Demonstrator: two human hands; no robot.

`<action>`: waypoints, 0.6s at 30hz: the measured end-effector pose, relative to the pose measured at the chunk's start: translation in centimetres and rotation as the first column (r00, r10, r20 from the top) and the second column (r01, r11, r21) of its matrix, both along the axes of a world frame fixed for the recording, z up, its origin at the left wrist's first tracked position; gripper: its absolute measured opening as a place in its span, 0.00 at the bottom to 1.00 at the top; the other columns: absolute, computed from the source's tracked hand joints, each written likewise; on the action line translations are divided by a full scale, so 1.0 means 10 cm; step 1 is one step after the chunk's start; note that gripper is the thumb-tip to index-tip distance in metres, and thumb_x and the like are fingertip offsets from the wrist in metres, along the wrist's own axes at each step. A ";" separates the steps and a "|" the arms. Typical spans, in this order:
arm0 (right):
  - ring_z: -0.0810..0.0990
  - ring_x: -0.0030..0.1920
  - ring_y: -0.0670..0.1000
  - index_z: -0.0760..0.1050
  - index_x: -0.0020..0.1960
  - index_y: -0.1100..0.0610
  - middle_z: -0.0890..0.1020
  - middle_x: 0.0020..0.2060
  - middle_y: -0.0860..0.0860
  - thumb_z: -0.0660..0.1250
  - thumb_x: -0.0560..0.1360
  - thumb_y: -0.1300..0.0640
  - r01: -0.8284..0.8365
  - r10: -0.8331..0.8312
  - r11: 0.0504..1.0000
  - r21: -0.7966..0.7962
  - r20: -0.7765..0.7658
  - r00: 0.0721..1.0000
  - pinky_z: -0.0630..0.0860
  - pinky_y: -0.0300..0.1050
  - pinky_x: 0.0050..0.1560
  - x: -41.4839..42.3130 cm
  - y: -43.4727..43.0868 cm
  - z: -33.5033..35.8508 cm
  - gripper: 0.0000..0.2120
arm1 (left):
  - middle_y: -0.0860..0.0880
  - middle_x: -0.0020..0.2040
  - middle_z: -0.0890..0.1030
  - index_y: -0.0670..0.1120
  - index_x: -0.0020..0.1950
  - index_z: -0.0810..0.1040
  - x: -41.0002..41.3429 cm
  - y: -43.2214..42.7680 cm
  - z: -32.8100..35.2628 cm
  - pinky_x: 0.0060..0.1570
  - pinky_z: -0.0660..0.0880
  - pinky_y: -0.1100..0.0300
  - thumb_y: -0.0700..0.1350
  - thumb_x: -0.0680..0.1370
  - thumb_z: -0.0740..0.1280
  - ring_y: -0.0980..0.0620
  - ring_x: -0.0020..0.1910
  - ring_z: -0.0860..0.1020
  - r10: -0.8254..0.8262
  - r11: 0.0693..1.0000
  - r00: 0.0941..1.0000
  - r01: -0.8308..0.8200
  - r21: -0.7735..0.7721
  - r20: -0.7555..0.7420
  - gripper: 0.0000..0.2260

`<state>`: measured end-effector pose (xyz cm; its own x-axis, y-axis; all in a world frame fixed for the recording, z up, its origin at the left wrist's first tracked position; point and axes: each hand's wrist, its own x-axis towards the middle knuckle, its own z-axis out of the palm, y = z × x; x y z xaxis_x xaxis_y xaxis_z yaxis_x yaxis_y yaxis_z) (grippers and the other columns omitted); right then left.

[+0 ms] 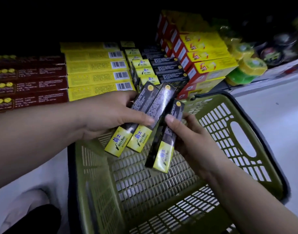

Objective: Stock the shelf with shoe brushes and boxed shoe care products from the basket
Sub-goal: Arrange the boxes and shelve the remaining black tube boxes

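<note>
Left hand (111,114) grip clasps two boxes (138,119); right hand (187,137) grip clasps third box (168,137).

The yellow ends of the black boxes (118,144) in the hands read "Jazz & Blues" w/ blue Chinese chars above. Same logo showed on shelved box ends (142,63). Yellow boxes (95,76) carried barcodes; other print too blurred to read.

The basket (242,142) is olive green with an open grid pattern. The held boxes (144,115) are black with yellow ends bearing blue characters. On the shelf, rows run maroon (30,85), yellow with barcodes (97,76), then red-and-yellow (210,65); blurred round packs (246,66) look green and yellow.
</note>
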<state>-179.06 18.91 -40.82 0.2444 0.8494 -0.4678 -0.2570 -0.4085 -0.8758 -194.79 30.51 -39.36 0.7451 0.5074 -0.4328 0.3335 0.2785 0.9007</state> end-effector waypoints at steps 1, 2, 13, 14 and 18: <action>0.84 0.48 0.54 0.65 0.65 0.51 0.85 0.48 0.53 0.71 0.63 0.47 -0.027 0.025 0.999 0.044 0.041 0.999 0.78 0.56 0.53 0.03 0.04 0.05 0.33 | 0.50 0.51 0.84 0.49 0.59 0.76 -0.02 0.04 0.02 0.53 0.76 0.55 0.46 0.61 0.73 0.49 0.52 0.81 0.016 1.000 1.000 -0.016 0.016 0.000 0.26; 0.84 0.49 0.54 0.63 0.66 0.45 0.85 0.48 0.52 0.71 0.66 0.46 -0.074 0.064 0.994 0.079 0.124 0.990 0.79 0.55 0.51 0.07 0.08 0.12 0.31 | 0.49 0.50 0.84 0.49 0.58 0.77 -0.05 0.07 0.04 0.53 0.76 0.54 0.46 0.61 0.73 0.48 0.51 0.82 0.038 0.999 0.999 -0.038 0.023 0.005 0.25; 0.79 0.32 0.48 0.69 0.42 0.53 0.80 0.30 0.46 0.75 0.57 0.42 -0.147 0.058 0.982 0.119 0.551 0.833 0.78 0.49 0.41 0.48 0.88 0.62 0.23 | 0.48 0.42 0.84 0.43 0.55 0.79 -0.33 0.62 0.05 0.35 0.76 0.65 0.42 0.66 0.72 0.56 0.35 0.81 0.364 0.931 0.931 -0.364 -0.007 -0.038 0.18; 0.78 0.31 0.46 0.70 0.42 0.53 0.79 0.29 0.44 0.75 0.59 0.41 -0.145 0.053 0.983 0.110 0.590 0.806 0.77 0.47 0.43 0.50 0.98 0.61 0.22 | 0.45 0.44 0.84 0.43 0.56 0.78 -0.36 0.66 0.03 0.37 0.76 0.61 0.43 0.64 0.72 0.52 0.36 0.81 0.384 0.922 0.922 -0.385 -0.031 -0.043 0.20; 0.77 0.35 0.39 0.72 0.41 0.50 0.79 0.34 0.39 0.75 0.64 0.43 -0.209 0.064 0.969 0.129 0.688 0.723 0.71 0.31 0.35 0.54 1.47 0.64 0.16 | 0.40 0.48 0.83 0.43 0.58 0.76 -0.38 0.72 -0.02 0.48 0.78 0.50 0.46 0.60 0.73 0.44 0.46 0.81 0.429 0.899 0.903 -0.429 -0.088 -0.025 0.27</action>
